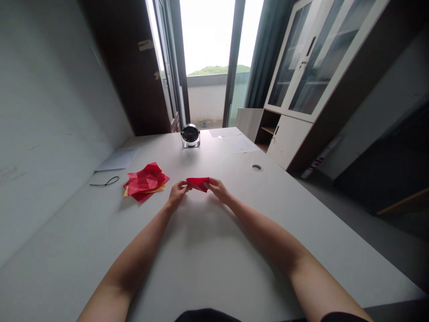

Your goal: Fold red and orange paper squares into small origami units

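Note:
A folded piece of red paper (198, 183) is held up between my two hands, over the middle of the white table (208, 237). My left hand (178, 191) pinches its left end, and my right hand (217, 188) grips its right end with thumb and fingers. The paper has a straight top edge and a point hanging toward the lower right. To the left of my left hand lies a loose pile of creased red sheets (145, 179), with yellow-orange paper (156, 190) showing beneath.
A round black device on a silver stand (190, 135) stands at the table's far side. White papers (243, 144) lie far right, others (117, 159) far left. A black cable tie (106, 182) is left of the pile; a white tape roll (257, 167) sits right.

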`<act>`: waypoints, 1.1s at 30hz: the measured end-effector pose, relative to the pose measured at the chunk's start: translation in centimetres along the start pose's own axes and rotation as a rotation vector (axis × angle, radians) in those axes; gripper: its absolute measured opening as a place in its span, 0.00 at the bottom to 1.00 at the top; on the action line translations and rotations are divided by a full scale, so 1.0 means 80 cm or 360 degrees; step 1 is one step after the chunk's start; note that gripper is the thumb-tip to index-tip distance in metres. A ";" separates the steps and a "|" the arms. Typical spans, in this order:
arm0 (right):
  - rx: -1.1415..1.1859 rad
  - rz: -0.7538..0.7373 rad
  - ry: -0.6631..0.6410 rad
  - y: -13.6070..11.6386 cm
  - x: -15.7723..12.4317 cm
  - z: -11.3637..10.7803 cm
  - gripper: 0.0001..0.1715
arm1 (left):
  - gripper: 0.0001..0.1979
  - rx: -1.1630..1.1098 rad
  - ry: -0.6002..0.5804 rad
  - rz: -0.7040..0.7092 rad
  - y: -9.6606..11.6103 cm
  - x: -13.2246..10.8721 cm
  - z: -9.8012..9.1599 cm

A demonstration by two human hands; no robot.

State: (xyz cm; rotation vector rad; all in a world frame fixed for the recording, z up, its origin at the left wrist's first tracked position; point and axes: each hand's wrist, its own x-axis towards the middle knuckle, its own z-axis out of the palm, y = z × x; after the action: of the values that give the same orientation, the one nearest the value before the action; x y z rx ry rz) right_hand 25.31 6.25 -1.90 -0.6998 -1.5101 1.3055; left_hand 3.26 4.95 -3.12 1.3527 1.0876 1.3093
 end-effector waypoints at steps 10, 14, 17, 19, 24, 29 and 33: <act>-0.0141 0.0019 -0.0070 -0.013 -0.005 0.006 0.28 | 0.16 0.0074 0.0023 0.0041 0.005 -0.002 0.002; -0.0174 -0.0042 -0.0113 -0.012 -0.004 0.005 0.25 | 0.15 -0.0046 -0.0071 -0.0011 0.017 -0.010 0.012; -0.0297 -0.0109 -0.0045 -0.007 -0.001 0.004 0.22 | 0.20 -0.0047 -0.0106 -0.0036 0.026 -0.016 0.015; -0.0384 -0.0154 0.0054 -0.003 0.001 0.003 0.20 | 0.22 -0.0021 -0.0134 -0.0015 0.030 -0.019 0.016; -0.0471 -0.0189 0.0014 0.007 0.002 0.001 0.15 | 0.19 0.0014 -0.0201 0.0016 0.030 -0.020 0.018; -0.0460 -0.0338 0.0044 0.011 0.000 -0.001 0.10 | 0.18 -0.0216 -0.0155 -0.0040 0.019 -0.014 0.019; -0.0583 -0.0397 0.0098 0.012 -0.001 -0.004 0.05 | 0.23 -0.0307 -0.0094 -0.0096 0.013 -0.010 0.015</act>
State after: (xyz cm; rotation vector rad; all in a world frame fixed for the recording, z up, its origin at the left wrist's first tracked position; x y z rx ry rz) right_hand 25.44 6.58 -2.86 -0.7454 -1.7435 0.8225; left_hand 4.42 3.96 -2.21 1.1987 0.9296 1.2872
